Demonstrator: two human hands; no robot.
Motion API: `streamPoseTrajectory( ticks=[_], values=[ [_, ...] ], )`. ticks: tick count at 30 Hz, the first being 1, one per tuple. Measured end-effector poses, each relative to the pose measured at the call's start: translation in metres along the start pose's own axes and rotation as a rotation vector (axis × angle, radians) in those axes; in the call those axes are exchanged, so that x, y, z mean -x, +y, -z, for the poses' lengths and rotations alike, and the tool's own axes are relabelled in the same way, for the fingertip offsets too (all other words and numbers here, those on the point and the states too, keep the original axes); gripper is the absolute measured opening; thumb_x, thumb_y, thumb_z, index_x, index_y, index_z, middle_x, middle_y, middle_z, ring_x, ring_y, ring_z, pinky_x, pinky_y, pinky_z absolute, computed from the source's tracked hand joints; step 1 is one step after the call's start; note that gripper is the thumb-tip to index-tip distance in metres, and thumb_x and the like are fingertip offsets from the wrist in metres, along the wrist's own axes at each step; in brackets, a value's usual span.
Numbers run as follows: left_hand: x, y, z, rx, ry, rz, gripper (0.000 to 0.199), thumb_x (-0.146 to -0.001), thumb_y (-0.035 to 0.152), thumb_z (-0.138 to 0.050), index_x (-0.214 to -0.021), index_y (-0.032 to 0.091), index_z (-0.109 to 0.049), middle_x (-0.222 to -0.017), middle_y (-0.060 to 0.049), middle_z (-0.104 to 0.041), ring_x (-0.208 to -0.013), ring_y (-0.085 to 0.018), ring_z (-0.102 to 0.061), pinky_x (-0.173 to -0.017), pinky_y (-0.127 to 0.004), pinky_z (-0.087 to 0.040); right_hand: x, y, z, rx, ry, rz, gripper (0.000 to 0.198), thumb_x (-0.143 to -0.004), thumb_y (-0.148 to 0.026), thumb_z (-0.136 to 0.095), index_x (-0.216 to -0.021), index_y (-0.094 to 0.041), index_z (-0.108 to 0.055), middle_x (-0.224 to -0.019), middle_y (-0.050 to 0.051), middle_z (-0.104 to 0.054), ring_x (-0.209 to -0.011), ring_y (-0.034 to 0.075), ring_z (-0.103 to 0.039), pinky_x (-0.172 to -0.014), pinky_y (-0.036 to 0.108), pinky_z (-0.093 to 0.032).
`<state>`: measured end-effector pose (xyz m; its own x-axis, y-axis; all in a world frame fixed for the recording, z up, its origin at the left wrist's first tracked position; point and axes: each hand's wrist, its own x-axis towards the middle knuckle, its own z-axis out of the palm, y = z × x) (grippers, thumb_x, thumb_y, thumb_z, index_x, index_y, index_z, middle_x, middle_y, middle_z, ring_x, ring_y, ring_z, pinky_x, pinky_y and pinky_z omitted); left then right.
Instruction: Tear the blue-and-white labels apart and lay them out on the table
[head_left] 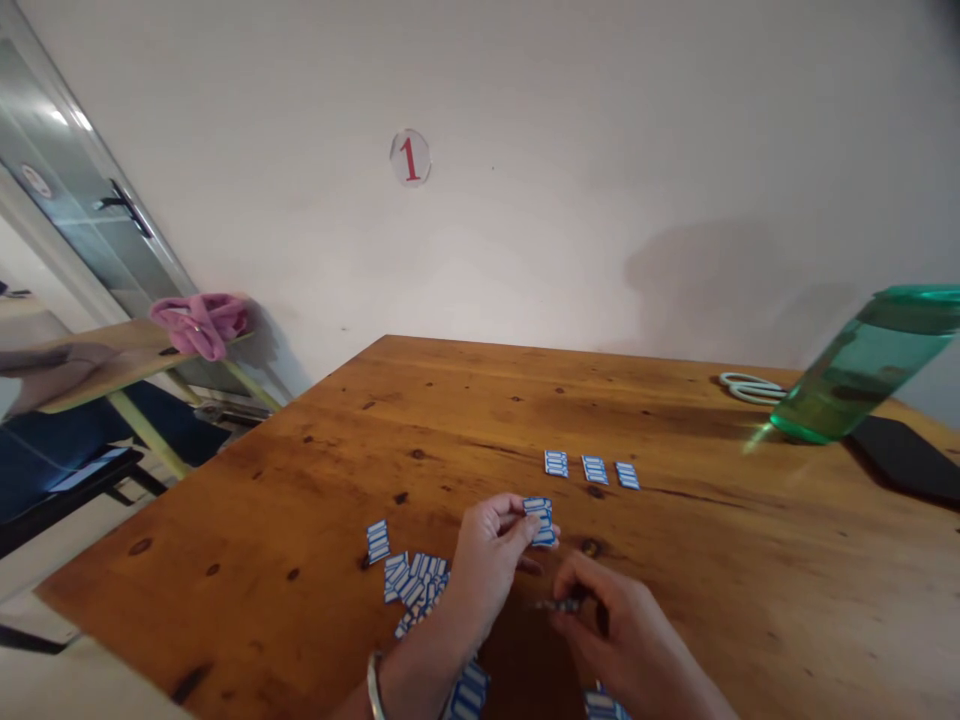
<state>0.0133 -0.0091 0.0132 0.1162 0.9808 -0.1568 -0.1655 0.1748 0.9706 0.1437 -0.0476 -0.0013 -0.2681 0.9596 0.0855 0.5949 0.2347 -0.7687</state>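
My left hand (491,555) is closed on small blue-and-white cards (538,522), thumb on top and fingers beneath. They look like a small stack; how many I cannot tell. Lower right of it, my right hand (619,610) pinches a thin flat piece (564,605) seen almost edge-on and blurred. Partly behind my left forearm lies a loose pile of like cards (416,585), with one single card (378,541) just beyond it. Three cards (595,470) lie in a spaced row farther out. More cards (469,692) show below my wrists, partly hidden.
The wooden table (465,400) reaches to the wall. At the right stand a green translucent bottle (862,370), a coiled white cable (750,388) and a flat black object (907,460). Off to the left, another table (135,345) holds a pink cloth (202,320), with a person's arm (56,370) resting there.
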Motion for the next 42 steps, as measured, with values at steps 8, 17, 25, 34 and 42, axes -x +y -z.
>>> streamPoseTrajectory(
  ticks=[8,17,25,34,42],
  values=[
    [0.001,-0.011,-0.006,-0.108,-0.076,-0.157,0.008,-0.068,0.022,-0.062,-0.063,0.016,-0.062,-0.061,-0.001,-0.065,-0.062,-0.016,-0.061,-0.061,-0.023,-0.044,-0.004,0.011,0.016,-0.178,0.146,-0.061,0.023,-0.079,-0.033,-0.044,-0.063,-0.018,-0.052,-0.055,-0.003,-0.047,-0.052,0.011,-0.040,-0.047,0.021,-0.031],
    [0.001,-0.011,-0.007,-0.072,-0.147,-0.073,0.010,-0.065,0.025,-0.065,-0.061,0.016,-0.064,-0.061,-0.001,-0.064,-0.061,-0.015,-0.059,-0.062,-0.023,-0.043,0.001,0.004,0.027,0.039,0.062,0.035,0.024,-0.084,-0.024,-0.037,-0.064,-0.019,-0.048,-0.063,0.000,-0.056,-0.057,0.013,-0.049,-0.054,0.022,-0.037],
    [0.005,-0.014,-0.008,-0.082,-0.233,0.014,0.019,-0.062,0.034,-0.070,-0.063,0.015,-0.067,-0.061,-0.002,-0.065,-0.059,-0.014,-0.057,-0.059,-0.022,-0.040,-0.005,0.011,0.026,0.133,0.283,-0.146,0.021,-0.070,-0.031,-0.054,-0.054,-0.021,-0.045,-0.048,-0.004,-0.050,-0.044,0.011,-0.042,-0.043,0.021,-0.030],
    [0.007,-0.012,-0.012,-0.011,-0.309,0.020,0.023,-0.059,0.036,-0.072,-0.064,0.014,-0.067,-0.060,-0.002,-0.064,-0.060,-0.014,-0.057,-0.062,-0.023,-0.041,-0.005,0.008,0.027,0.011,0.309,-0.159,0.018,-0.066,-0.029,-0.055,-0.054,-0.021,-0.045,-0.045,-0.005,-0.047,-0.043,0.010,-0.042,-0.042,0.021,-0.032],
    [0.007,-0.012,-0.015,-0.006,-0.161,-0.009,0.016,-0.058,0.028,-0.072,-0.060,0.015,-0.064,-0.057,0.000,-0.064,-0.055,-0.013,-0.057,-0.055,-0.022,-0.043,-0.009,0.005,0.017,-0.625,0.276,-0.228,0.030,-0.062,-0.044,-0.064,-0.060,-0.017,-0.052,-0.056,-0.002,-0.054,-0.052,0.012,-0.049,-0.049,0.023,-0.041]
  ],
)
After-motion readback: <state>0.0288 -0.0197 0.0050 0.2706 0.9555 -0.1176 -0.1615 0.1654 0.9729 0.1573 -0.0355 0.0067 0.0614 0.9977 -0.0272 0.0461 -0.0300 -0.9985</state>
